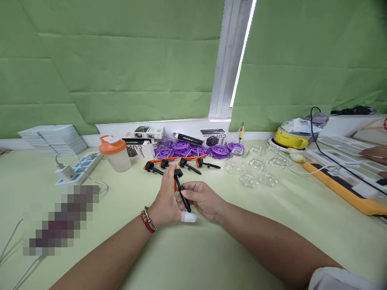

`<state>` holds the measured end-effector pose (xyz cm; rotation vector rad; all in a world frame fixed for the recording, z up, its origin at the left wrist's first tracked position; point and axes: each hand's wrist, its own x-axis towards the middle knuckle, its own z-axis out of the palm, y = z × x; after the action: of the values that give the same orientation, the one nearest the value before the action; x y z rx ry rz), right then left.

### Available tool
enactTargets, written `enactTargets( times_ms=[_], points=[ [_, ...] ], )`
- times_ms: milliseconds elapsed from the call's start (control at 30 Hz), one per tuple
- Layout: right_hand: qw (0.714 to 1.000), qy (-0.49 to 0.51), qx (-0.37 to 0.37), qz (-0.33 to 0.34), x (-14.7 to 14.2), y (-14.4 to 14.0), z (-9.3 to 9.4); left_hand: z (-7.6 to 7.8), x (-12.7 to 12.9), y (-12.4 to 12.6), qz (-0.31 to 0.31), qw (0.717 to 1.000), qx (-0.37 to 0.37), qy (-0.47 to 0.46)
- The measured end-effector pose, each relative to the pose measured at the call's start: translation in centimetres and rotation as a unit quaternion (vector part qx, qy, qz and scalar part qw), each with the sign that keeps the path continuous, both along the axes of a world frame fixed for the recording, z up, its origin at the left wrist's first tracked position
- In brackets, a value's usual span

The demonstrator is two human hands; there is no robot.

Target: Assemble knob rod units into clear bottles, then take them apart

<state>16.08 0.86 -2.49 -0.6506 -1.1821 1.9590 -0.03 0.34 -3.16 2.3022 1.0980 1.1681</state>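
Observation:
Between my two hands is a black rod with a round black head and an orange part [183, 194], tilted with its head up and to the left. My left hand [166, 205], with a white wrap on one fingertip, is closed around the orange side near the head. The thumb and fingers of my right hand [205, 201] pinch the rod's lower half. Just beyond my hands lie several similar black rods with orange strips [190, 165]. Behind them purple wheel-shaped pieces [181, 149] are piled.
An orange-lidded shaker cup [116, 155] and a power strip [81, 167] stand left. Cup holder boxes [142, 150] line the back. Several clear glass vessels [256, 163] sit right of the rods. A yellow pot [290, 139], an orange-edged device [341, 189] and another person's hand [375, 153] are farther right.

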Motion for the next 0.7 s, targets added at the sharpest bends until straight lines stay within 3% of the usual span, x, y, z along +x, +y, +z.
enactTargets(
  times_ms=[233, 400, 700],
  points=[
    [1.0, -0.013, 0.009, 0.004, 0.1, 0.0, 0.2, 0.5, 0.5, -0.5, 0.008, 1.0, 0.003, 0.003],
    [1.0, -0.002, 0.004, 0.022, 0.1, 0.1, 0.2, 1.0, 0.5, -1.3, 0.007, 0.999, 0.007, -0.051],
    [0.999, 0.011, -0.038, 0.024, -0.1, 0.1, -0.1, 1.2, 0.2, -1.4, -0.029, 0.996, -0.031, -0.077]
  ],
)
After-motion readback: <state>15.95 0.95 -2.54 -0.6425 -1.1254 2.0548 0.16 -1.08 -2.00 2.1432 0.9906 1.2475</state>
